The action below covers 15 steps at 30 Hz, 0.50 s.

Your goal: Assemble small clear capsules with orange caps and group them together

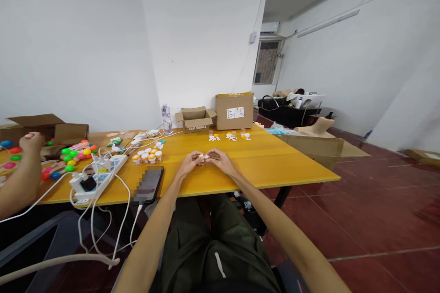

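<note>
The left hand (191, 163) and right hand (222, 160) meet over the desk (275, 160), the fingers (213, 152) of both pinching a small white-and-orange piece (203, 157). Relative to this piece, white-and-orange jars (148, 156) stand at nine o'clock, a phone (151, 184) lies at eight, an open box (195, 123) stands at twelve, a taller box (234, 116) at one, and small parts (233, 136) lie near two.

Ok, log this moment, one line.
left hand: holding orange-and-white item; right hand: on same item; small jars: grouped on table
</note>
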Available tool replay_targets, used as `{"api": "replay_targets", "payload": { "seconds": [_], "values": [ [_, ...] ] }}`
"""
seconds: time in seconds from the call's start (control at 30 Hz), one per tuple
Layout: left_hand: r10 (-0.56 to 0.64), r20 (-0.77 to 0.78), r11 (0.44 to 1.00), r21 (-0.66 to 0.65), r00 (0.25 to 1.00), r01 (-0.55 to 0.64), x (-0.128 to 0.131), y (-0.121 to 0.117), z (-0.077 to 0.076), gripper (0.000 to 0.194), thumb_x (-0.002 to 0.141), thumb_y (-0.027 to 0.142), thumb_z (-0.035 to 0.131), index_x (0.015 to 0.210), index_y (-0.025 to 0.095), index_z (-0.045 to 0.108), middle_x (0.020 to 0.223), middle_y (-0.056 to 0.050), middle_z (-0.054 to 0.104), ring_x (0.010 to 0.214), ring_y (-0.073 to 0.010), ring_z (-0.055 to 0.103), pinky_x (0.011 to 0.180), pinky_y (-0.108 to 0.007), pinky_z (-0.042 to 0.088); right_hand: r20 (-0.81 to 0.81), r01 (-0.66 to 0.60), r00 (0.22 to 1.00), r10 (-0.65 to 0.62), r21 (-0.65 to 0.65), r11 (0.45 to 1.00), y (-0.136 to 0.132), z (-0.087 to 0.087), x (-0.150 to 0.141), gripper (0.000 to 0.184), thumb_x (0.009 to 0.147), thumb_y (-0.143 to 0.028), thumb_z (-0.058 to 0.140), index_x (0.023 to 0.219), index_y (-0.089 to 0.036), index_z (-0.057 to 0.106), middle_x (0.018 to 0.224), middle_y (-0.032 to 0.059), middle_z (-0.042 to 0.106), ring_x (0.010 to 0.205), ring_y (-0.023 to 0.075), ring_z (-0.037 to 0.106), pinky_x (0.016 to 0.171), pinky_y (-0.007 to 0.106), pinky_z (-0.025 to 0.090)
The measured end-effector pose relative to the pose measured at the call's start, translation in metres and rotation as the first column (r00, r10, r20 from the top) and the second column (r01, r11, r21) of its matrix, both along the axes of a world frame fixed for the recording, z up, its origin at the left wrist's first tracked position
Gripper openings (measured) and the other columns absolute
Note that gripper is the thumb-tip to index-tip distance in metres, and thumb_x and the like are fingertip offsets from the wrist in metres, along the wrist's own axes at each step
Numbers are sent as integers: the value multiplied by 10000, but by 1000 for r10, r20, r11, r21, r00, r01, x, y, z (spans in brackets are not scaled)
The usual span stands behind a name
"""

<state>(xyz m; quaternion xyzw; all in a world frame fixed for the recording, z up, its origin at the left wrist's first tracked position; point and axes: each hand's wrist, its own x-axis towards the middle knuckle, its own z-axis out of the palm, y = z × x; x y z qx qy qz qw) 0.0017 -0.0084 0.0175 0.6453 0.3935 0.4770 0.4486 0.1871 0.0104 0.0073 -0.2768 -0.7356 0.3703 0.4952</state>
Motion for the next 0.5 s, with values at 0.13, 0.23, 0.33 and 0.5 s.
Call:
{"api": "replay_targets", "payload": {
  "seconds": [0.13,0.23,0.33,0.5],
  "values": [
    [-9,-4,1000,3,1000,9,0,0,0,414,666,513,787,851,163,666,729,-22,698,676,-160,670,705,-289,540,-7,-3,1000,3,-16,1000,1,0,-1,214,708,-346,738,846,-224,628,887,29,705,869,206,682,815,347,545],
    [-12,-2,1000,0,1000,12,0,1,-1,415,667,518,786,845,163,667,722,-21,697,674,-159,669,697,-285,536,-7,5,1000,-5,-15,1000,0,0,-2,219,712,-365,734,842,-226,626,876,27,705,863,207,681,808,344,541],
    [-14,0,1000,2,1000,14,0,1,-2,413,670,518,785,850,164,669,737,-25,703,697,-162,672,716,-288,534,2,18,1000,-18,-1,1000,0,0,-2,218,726,-391,723,832,-225,630,859,28,705,848,205,675,796,342,537],
    [-20,0,1000,2,1000,20,-1,1,-1,436,670,544,775,854,164,664,758,-27,704,699,-159,667,719,-289,526,19,29,999,-29,15,999,1,-2,-2,214,750,-409,701,818,-216,637,835,30,703,819,199,662,784,343,531]
  ]
}}
